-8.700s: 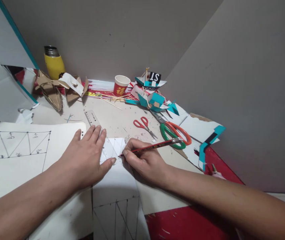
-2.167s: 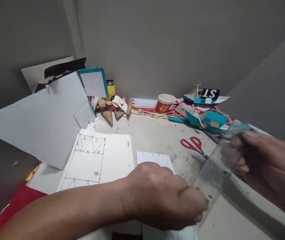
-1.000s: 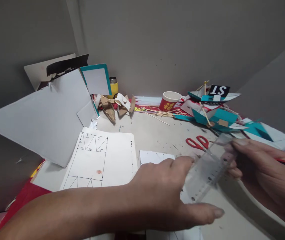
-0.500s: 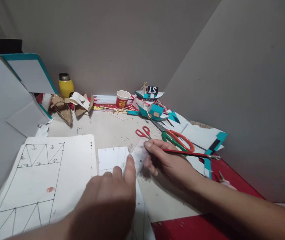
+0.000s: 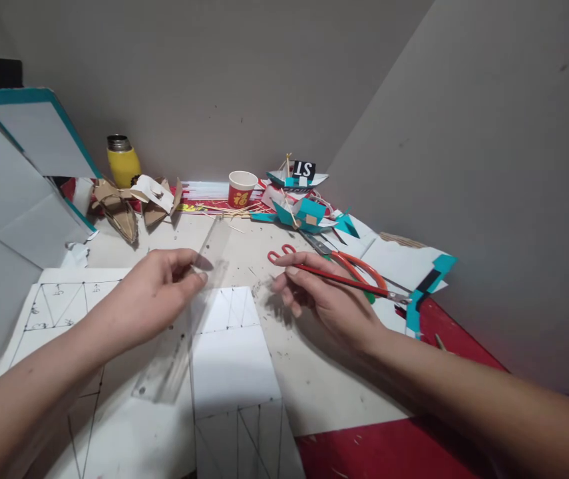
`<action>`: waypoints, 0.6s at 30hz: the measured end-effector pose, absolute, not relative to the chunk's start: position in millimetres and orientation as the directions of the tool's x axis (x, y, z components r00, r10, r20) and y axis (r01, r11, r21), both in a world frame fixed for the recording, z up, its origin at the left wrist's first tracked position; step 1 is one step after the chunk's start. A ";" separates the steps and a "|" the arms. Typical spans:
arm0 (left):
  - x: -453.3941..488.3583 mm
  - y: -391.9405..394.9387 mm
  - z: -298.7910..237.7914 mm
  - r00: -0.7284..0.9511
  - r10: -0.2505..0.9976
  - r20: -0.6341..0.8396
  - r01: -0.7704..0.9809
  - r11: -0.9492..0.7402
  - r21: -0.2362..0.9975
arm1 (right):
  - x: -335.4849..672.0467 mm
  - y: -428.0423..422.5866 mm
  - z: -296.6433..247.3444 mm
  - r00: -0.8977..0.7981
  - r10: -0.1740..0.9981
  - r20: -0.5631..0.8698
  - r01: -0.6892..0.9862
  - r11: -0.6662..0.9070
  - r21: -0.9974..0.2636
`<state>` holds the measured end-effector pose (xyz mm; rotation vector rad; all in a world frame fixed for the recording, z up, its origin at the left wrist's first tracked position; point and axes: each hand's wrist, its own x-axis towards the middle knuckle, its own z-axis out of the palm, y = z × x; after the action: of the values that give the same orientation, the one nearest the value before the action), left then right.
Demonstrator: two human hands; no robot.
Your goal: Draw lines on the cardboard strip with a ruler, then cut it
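My left hand [image 5: 169, 286] is closed on a clear plastic ruler [image 5: 164, 362], pinching its edge between thumb and fingers. The ruler slants above the gap between a large sheet with drawn lines [image 5: 129, 432] and a narrow white paper strip [image 5: 231, 362]. Pen lines forming triangles mark both ends of the strip. A red and black pencil [image 5: 347, 276] rests in the fingers of my right hand [image 5: 321, 299], its blunt end pointing right. That hand hovers to the right of the strip, near small red-handled scissors [image 5: 284, 251].
Large scissors with orange and green handles [image 5: 364, 269] lie behind my right hand. Further back are paper boats [image 5: 301, 211], a red paper cup [image 5: 242, 191], thin sticks [image 5: 237, 213], cardboard boats [image 5: 122, 216] and a yellow bottle [image 5: 124, 165]. White boards [image 5: 9, 193] stand at left.
My left hand has lifted off the paper strip and moved left and away, now carrying the ruler. My right hand has let go of the clear piece and keeps the pencil. More of the strip shows.
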<state>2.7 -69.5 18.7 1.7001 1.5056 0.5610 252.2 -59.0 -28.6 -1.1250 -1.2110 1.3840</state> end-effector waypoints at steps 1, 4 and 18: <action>3.4 -69.5 17.5 0.199 0.961 -0.190 0.597 0.035 0.802 | 251.7 -60.5 -30.7 -0.131 0.990 -0.049 -0.068 -0.059 -0.996; 2.9 -68.1 18.0 0.220 0.929 -0.298 0.579 0.122 0.806 | 249.8 -64.9 -36.0 -0.151 0.987 -0.051 -0.013 -0.054 -0.998; -15.9 -54.2 7.3 0.373 0.824 -0.427 0.619 0.122 0.776 | 250.8 -66.1 -50.1 -0.111 0.994 -0.017 -0.006 -0.018 -1.000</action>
<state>-15.9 -54.2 7.3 1.5785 1.3279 0.2430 250.8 -66.1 -50.1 -1.1623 -1.2768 1.3067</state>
